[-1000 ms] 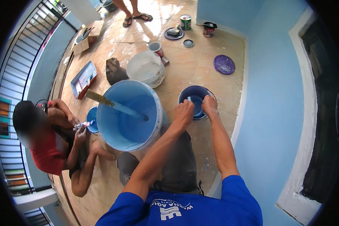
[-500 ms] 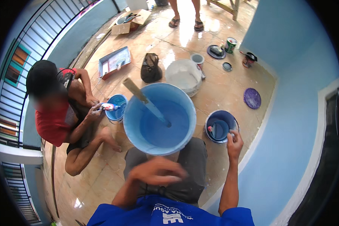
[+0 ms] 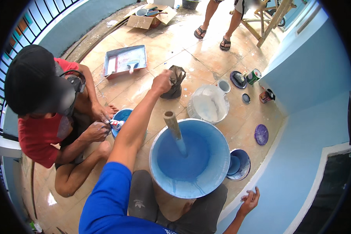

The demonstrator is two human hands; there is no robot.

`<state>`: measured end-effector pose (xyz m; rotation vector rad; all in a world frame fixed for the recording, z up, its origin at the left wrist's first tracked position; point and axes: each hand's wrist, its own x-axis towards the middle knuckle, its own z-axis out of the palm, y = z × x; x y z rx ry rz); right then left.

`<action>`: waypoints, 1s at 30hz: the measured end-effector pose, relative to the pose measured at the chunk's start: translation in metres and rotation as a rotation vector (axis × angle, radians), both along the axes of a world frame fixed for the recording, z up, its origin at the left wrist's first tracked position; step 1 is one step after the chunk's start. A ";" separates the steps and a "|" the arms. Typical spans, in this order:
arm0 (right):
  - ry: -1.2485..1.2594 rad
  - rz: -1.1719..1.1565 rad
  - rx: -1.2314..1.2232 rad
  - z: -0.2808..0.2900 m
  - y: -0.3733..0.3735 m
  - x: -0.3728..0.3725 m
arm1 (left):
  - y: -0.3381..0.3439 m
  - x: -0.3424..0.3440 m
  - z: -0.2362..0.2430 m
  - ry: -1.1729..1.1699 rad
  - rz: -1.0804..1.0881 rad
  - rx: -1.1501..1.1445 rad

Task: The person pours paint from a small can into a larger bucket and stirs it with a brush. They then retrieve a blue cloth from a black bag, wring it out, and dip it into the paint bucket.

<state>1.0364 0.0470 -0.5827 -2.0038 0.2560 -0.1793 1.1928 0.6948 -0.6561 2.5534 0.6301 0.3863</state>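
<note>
My left arm stretches forward, and my left hand is closed at the rim of a dark plastic bag standing on the tiles. Low on the right, my right hand is held loosely with its fingers apart and nothing visible in it. Between my knees stands a large light-blue bucket of blue paint. A wooden stirring stick, its lower part coated blue, leans in that paint. Beyond the large bucket is a whitish tub. A smaller bucket with blue inside stands to its right, partly hidden.
At left a seated person holds a brush over a small blue paint bucket. A paint tray, a cardboard box, a purple lid and several cans lie around. Another person stands at the back; a blue wall borders the right.
My left hand has gone from above my lap forward to the plastic bag. My right hand has drawn back from the smaller bucket's rim. The view has shifted.
</note>
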 end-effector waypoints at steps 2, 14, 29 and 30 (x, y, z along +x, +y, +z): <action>0.006 -0.005 -0.072 0.012 -0.003 -0.015 | 0.004 0.026 -0.025 0.235 -0.223 0.133; 0.160 -0.062 -0.119 0.018 -0.027 -0.060 | 0.024 0.015 -0.098 0.477 -0.174 0.222; 0.086 0.083 0.093 0.015 -0.052 -0.054 | -0.011 -0.055 0.082 -0.368 -0.157 0.266; 0.083 0.094 0.114 0.013 -0.057 -0.054 | -0.017 -0.069 0.105 -0.453 -0.182 0.224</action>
